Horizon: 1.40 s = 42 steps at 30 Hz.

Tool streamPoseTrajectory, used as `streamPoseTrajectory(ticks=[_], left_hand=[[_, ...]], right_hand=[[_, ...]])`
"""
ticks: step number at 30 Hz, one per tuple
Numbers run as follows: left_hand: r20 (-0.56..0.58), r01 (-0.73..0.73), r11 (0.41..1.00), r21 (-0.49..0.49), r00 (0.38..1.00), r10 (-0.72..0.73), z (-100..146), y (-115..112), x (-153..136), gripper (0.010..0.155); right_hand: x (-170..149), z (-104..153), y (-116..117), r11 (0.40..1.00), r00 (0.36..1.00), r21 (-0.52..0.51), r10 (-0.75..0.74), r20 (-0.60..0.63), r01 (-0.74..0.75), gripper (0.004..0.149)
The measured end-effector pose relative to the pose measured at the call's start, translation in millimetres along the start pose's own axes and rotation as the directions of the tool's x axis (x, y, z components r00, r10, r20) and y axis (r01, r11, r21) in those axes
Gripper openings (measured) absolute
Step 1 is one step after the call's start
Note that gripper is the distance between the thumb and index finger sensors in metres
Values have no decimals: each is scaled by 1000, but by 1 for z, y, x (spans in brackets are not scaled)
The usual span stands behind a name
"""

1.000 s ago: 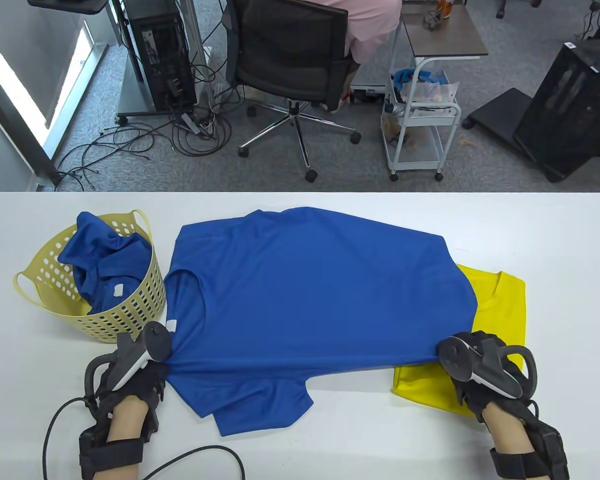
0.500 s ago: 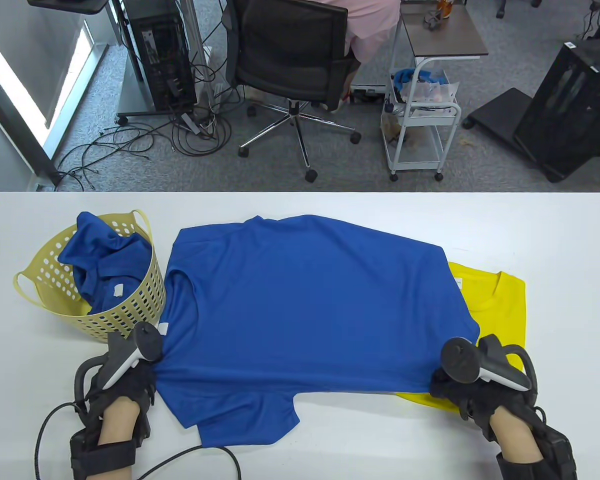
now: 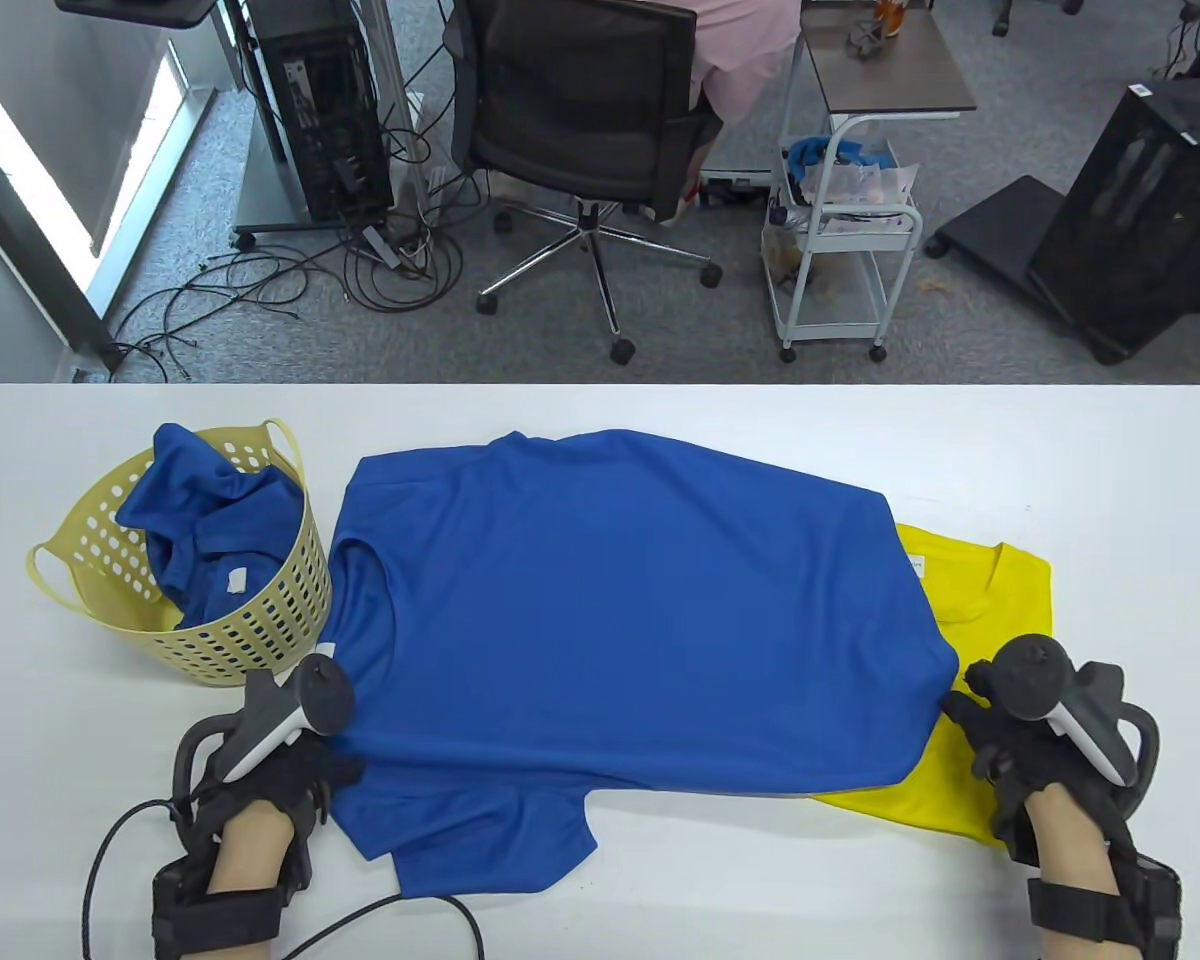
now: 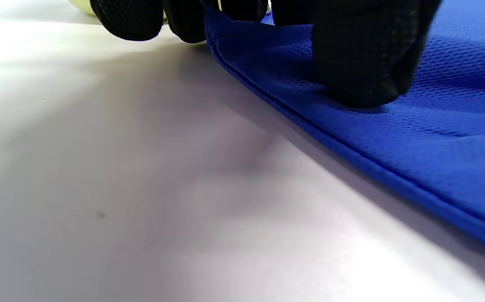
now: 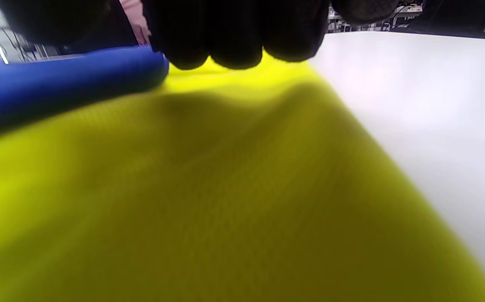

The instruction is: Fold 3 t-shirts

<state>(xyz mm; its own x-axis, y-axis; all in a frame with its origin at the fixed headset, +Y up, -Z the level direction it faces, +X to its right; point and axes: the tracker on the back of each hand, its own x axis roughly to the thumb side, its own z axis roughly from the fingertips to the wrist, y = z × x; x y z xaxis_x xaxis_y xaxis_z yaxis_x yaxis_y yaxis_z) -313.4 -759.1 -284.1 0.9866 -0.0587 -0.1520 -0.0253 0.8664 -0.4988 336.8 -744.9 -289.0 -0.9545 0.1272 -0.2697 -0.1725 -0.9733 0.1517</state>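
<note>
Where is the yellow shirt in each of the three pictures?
Table view: yellow shirt lies at right, partly under the spread blue shirt.
Left wrist view: not in it.
Right wrist view: it fills most of the picture.
Shared landmark: the blue shirt, in all three views.

Blue t-shirt (image 3: 640, 610) spread flat, overlapping yellow t-shirt (image 3: 1000, 610)

Beyond your white table (image 3: 1110, 480) you have a black office chair (image 3: 585, 120) on grey carpet; a white wheeled cart (image 3: 845, 245) stands right of it; a computer tower (image 3: 325, 110) and loose cables (image 3: 260, 290) lie left.
</note>
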Motion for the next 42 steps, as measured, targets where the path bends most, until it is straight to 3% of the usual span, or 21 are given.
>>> streamPoseTrajectory(ticks=[5,8,11,18,21,23,26,27,29,31,32,34,37,40,42], left_hand=[[-22,83,996,-30,996,-84,-1,1,-14,84],[7,37,998,-49,999,-37,-2,-3,-18,85],[29,30,999,-40,999,-29,0,-6,-21,86],[39,16,999,-32,999,-14,0,-8,-22,85],[41,9,999,-35,999,-8,-1,-7,-22,85],[37,8,999,-39,999,-7,-1,-7,-21,85],[39,11,999,-43,999,-9,0,-8,-22,86],[44,8,999,-40,999,-6,2,-7,-23,86],[40,-20,1000,9,999,20,6,-2,-27,80],[47,-62,989,137,997,56,9,4,-32,69],[60,-79,976,204,996,68,10,6,-33,64],[65,-74,968,239,996,60,9,6,-33,55],[42,-27,976,214,999,19,3,1,-30,46],[-5,-9,994,107,1000,10,-4,-4,-28,49],[3,-13,987,161,1000,13,-4,-1,-28,47]], right_hand=[[20,-8,12,999,999,13,43,6,-43,62],[29,-8,14,1000,1000,10,22,15,-22,59],[34,-8,12,999,999,-16,-27,35,28,46],[18,11,-24,999,998,-19,-45,54,46,42],[14,16,-26,1000,999,-25,8,42,-7,42],[14,12,-18,998,998,-31,54,17,-54,46],[15,8,-16,993,995,-68,100,-19,-101,66],[18,12,-21,989,997,-125,75,-1,-75,66],[23,17,-25,983,996,-175,60,62,-48,60],[31,20,-25,980,990,-193,68,121,-44,48],[35,18,-21,988,984,-145,80,159,-57,45],[36,12,-13,991,985,-95,107,136,-94,44],[34,-3,11,987,981,4,158,109,-160,42],[37,-6,12,991,985,-2,136,108,-136,40],[39,-5,9,985,979,13,171,113,-174,40]])
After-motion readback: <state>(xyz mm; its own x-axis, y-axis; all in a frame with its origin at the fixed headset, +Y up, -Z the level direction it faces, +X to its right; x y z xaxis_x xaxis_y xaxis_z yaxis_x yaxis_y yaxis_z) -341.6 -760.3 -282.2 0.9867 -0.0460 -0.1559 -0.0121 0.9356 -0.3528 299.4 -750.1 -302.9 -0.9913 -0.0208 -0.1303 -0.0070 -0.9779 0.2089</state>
